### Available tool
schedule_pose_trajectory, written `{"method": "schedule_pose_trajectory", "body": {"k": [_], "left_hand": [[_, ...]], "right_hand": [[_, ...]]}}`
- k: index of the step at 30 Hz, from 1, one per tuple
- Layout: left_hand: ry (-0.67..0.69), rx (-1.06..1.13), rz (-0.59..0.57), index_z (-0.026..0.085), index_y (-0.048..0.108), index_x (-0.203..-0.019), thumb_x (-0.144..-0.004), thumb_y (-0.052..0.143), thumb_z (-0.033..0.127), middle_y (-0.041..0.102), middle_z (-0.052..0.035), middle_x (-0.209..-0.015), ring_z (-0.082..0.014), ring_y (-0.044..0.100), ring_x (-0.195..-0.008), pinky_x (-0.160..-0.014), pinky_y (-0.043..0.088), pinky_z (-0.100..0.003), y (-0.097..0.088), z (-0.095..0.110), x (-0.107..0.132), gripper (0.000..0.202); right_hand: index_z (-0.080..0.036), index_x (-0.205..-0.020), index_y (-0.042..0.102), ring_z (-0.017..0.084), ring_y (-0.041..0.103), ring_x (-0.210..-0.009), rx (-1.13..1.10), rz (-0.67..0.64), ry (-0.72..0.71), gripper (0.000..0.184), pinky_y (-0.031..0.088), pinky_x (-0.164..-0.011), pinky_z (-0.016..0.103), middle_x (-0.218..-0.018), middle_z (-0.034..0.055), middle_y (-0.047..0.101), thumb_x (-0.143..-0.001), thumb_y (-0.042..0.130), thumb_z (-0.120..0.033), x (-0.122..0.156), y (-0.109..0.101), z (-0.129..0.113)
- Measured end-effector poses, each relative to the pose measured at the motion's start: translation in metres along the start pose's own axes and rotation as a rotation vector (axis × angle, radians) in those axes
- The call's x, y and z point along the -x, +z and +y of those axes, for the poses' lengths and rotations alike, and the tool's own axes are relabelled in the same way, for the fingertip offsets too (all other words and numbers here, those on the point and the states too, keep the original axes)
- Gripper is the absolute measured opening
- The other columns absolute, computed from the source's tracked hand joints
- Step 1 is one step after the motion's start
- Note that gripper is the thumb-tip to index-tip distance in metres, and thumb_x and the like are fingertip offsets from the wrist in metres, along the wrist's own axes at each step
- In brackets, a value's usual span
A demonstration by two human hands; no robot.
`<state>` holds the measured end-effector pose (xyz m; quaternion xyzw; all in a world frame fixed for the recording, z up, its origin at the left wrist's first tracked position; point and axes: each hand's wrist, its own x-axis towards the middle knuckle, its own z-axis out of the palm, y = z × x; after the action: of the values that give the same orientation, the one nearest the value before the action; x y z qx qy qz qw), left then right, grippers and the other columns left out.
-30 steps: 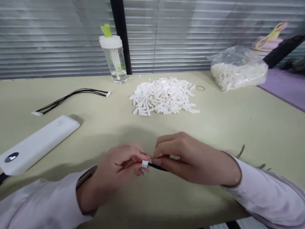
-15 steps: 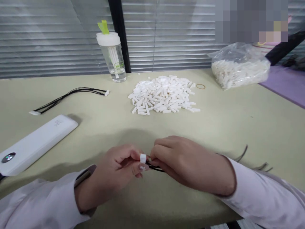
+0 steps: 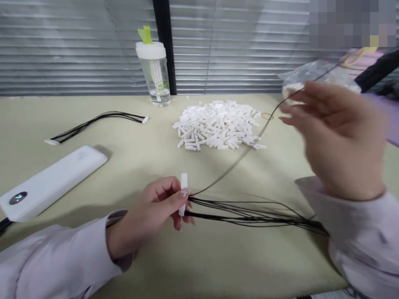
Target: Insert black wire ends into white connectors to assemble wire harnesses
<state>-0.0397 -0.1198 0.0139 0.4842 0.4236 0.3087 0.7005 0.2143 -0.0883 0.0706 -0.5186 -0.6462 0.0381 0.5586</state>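
Pinching connector (image 3: 184, 182) toward bench's near edge (image 3: 249, 286), left hand (image 3: 156, 207); right hand (image 3: 339, 137) at wire (image 3: 243, 156), grip unclear. Connector likely light, stiff; hold mid-body.

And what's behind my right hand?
Behind your right hand is a clear plastic bag. Its crumpled top and some white pieces inside show past the hand; the rest of its contents is covered and can't be seen.

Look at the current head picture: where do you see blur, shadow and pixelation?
Head view, throughout: motion blur smears the right hand, while the left hand looks sharper; a soft shadow lies beside the white device; a pixelated patch hides part of the upper right.
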Motion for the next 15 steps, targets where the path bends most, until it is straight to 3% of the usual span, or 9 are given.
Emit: {"method": "schedule_pose_trajectory", "body": {"k": [2,4,7,10,12,13,15], "left_hand": [[-0.007,0.031,-0.006,0.014,0.050,-0.068,-0.077,0.056,0.032,0.055,0.0038,-0.058,-0.0090,0.059,-0.050,-0.039,0.043,-0.015,0.000,0.001,0.000,0.021],[-0.016,0.049,-0.016,0.014,0.050,-0.068,-0.078,0.056,0.031,0.055,0.0044,-0.058,-0.0086,0.060,-0.051,-0.040,0.043,-0.015,0.000,0.002,0.000,0.020],[-0.021,0.038,-0.018,0.014,0.051,-0.069,-0.078,0.055,0.032,0.055,0.0047,-0.058,-0.0080,0.060,-0.051,-0.041,0.044,-0.015,0.000,0.001,-0.001,0.020],[-0.022,0.026,-0.016,0.014,0.051,-0.070,-0.078,0.055,0.034,0.054,0.0048,-0.058,-0.0078,0.059,-0.051,-0.041,0.044,-0.015,-0.001,0.000,-0.001,0.022],[-0.027,0.038,-0.015,0.014,0.051,-0.069,-0.078,0.055,0.035,0.054,0.0045,-0.058,-0.0079,0.059,-0.051,-0.041,0.043,-0.015,-0.001,0.000,-0.001,0.023],[-0.029,0.047,-0.011,0.014,0.050,-0.070,-0.078,0.055,0.035,0.054,0.0042,-0.059,-0.0081,0.059,-0.051,-0.041,0.043,-0.015,-0.001,0.000,-0.001,0.023],[-0.031,0.062,-0.003,0.014,0.050,-0.070,-0.078,0.055,0.034,0.054,0.0039,-0.059,-0.0083,0.059,-0.051,-0.041,0.043,-0.015,0.000,0.000,-0.002,0.022]], "right_hand": [[-0.022,-0.099,0.057,0.019,0.055,-0.096,-0.391,0.006,0.210,0.024,0.045,-0.082,0.037,-0.110,0.0057,0.053,-0.076,0.051,-0.017,-0.005,-0.002,-0.002],[-0.021,-0.091,0.058,0.014,0.056,-0.085,-0.594,0.026,0.364,0.017,0.046,-0.078,0.034,-0.103,0.0048,0.054,-0.077,0.050,-0.017,-0.006,-0.003,-0.007],[-0.022,-0.082,0.055,0.005,0.048,-0.062,-0.696,0.158,0.469,0.008,0.045,-0.063,0.023,-0.088,0.0014,0.050,-0.076,0.054,-0.017,-0.007,-0.004,-0.011],[-0.023,-0.072,0.049,0.006,0.046,-0.061,-0.756,0.197,0.514,0.009,0.043,-0.057,0.022,-0.083,0.0006,0.047,-0.080,0.049,-0.019,-0.009,-0.006,-0.010],[-0.021,-0.065,0.045,0.007,0.046,-0.060,-0.676,0.095,0.518,0.017,0.041,-0.055,0.023,-0.073,0.0011,0.045,-0.082,0.043,-0.020,-0.008,-0.005,-0.009],[-0.019,-0.062,0.045,0.008,0.045,-0.057,-0.575,-0.024,0.499,0.020,0.039,-0.053,0.023,-0.066,0.0009,0.044,-0.082,0.042,-0.021,-0.005,-0.004,-0.010],[-0.017,-0.064,0.053,0.007,0.044,-0.051,-0.312,-0.417,0.400,0.021,0.036,-0.047,0.021,-0.057,0.0000,0.045,-0.081,0.046,-0.027,0.005,0.002,-0.013]]}}
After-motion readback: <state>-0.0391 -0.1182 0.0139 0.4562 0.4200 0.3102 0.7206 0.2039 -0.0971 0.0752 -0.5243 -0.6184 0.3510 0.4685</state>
